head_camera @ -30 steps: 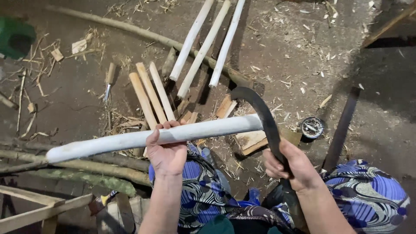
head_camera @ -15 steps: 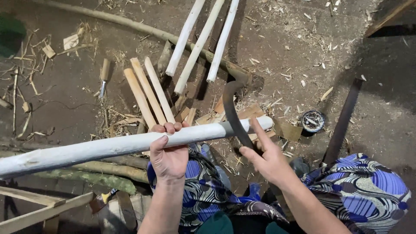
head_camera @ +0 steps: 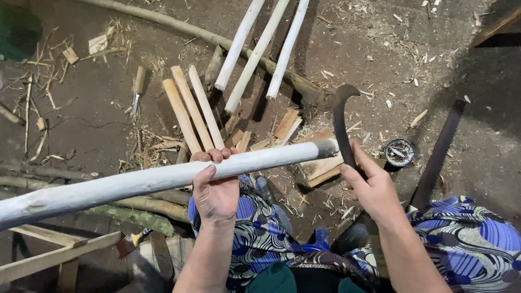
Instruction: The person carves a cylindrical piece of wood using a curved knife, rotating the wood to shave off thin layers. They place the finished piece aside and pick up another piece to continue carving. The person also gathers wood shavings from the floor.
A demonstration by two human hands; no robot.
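Left hand [head_camera: 216, 187] wrapped around pale peeled pole [head_camera: 163, 176], held level above lap. Right hand [head_camera: 374, 187] grips curved dark sickle [head_camera: 341, 122], blade touching pole's right end. Three peeled sticks [head_camera: 190, 111] on ground beyond pole.

**Count of poles, sticks and tools around the two hands**

Two hands are in view: the left hand [head_camera: 216, 191] and the right hand [head_camera: 373, 187]. One long peeled pole [head_camera: 163, 178] lies in the left; one curved dark blade [head_camera: 341, 122] is in the right. Beyond the left hand lie three short tan sticks [head_camera: 192, 111]. Farther off, between the hands, lie three white peeled poles [head_camera: 260, 49]. One chisel [head_camera: 138, 87] lies left of the sticks. One small round tin [head_camera: 399, 152] sits just right of the right hand.
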